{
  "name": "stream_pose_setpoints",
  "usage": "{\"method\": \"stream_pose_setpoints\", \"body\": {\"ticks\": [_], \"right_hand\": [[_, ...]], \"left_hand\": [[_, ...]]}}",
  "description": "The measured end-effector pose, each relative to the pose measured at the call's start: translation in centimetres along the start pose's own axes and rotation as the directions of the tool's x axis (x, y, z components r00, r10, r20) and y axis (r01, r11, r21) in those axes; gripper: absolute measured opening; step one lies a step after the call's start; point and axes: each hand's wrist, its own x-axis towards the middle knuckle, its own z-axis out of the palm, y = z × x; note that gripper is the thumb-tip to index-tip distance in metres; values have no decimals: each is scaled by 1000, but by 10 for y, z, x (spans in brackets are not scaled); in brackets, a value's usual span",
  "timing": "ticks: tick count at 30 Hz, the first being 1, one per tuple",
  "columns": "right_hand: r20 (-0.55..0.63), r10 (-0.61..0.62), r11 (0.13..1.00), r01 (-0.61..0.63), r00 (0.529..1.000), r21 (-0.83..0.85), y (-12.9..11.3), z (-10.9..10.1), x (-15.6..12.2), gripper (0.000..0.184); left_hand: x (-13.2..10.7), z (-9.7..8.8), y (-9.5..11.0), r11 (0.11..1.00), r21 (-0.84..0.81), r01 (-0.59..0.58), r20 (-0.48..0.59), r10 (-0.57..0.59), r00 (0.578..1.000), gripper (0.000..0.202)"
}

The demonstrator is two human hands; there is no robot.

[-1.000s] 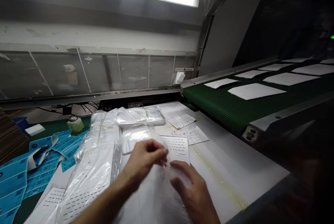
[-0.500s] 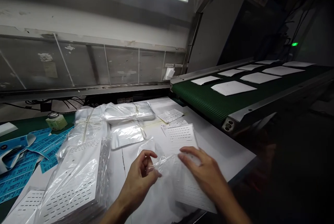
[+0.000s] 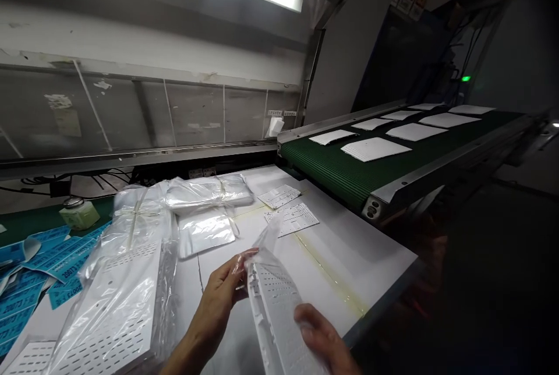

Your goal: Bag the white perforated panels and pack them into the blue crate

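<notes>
In front of me a white slotted sheet (image 3: 273, 311) stands tilted on its long edge, partly inside a clear plastic bag (image 3: 262, 241). My left hand (image 3: 218, 299) pinches the bag's edge near the top of the sheet. My right hand (image 3: 321, 334) presses against the sheet's lower right side, its far fingers hidden. To the left lies a tall stack of bagged slotted sheets (image 3: 117, 299). Beyond the hands are two white plastic bundles (image 3: 209, 193) and a flat bag (image 3: 205, 234). Two printed papers (image 3: 292, 219) lie on the white table (image 3: 349, 270).
A green belt conveyor (image 3: 336, 168) carrying several white sheets runs along the right of the table. Blue printed labels (image 3: 56, 270) and a small glass bottle (image 3: 79, 213) sit on a green mat at left. A metal-framed panel stands behind.
The slotted sheet has turned from lying low and flat to tilted on edge. My hands have drawn apart around it, and the view has shifted slightly.
</notes>
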Motion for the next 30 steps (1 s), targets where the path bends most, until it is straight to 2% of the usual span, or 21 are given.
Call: {"method": "stream_pose_setpoints", "body": {"ticks": [1, 3, 5, 6, 9, 13, 16, 20, 23, 26, 28, 30], "right_hand": [[-32, -6, 1000, 6, 999, -2, -4, 2, 1, 30], [-88, -41, 999, 39, 995, -29, -11, 6, 0, 53], [-161, -146, 982, 123, 976, -144, -16, 12, -1, 79], [-191, -216, 958, 169, 957, -233, -17, 16, 0, 86], [-177, -332, 872, 231, 927, -431, -20, 27, 10, 83], [-29, -328, 823, 271, 944, -500, -30, 38, 28, 74], [-17, -320, 816, 266, 947, -514, -34, 39, 37, 77], [-12, -295, 817, 246, 956, -522, -36, 30, 43, 79], [-40, -301, 815, 235, 953, -530, -37, 25, 43, 77], [-41, -312, 844, 258, 949, -471, -37, 25, 41, 71], [-36, -325, 860, 279, 945, -428, -36, 27, 41, 70], [-36, -360, 843, 308, 932, -441, -33, 29, 41, 73]], "left_hand": [[-2, -1, -2, 1000, -11, -16, -5, 16, 1000, 50], [-5, -2, -7, 999, -6, -46, -27, 46, 999, 50], [-6, 0, -10, 997, 18, -77, -71, 79, 994, 50], [-6, 1, -11, 995, 18, -97, -85, 98, 992, 51], [-3, 1, -12, 984, -29, -173, -109, 169, 979, 52], [7, 0, -8, 976, -17, -216, -295, 202, 934, 46], [15, 1, -2, 968, -15, -252, -369, 229, 901, 36], [16, 3, 8, 935, -65, -349, -294, 316, 902, 25], [14, -1, 11, 924, -92, -370, -148, 355, 923, 23], [10, -8, 6, 941, -65, -332, -19, 332, 943, 23], [8, -11, 0, 940, -37, -338, 6, 338, 941, 25], [7, -12, -5, 926, 9, -379, -39, 379, 925, 28]]}}
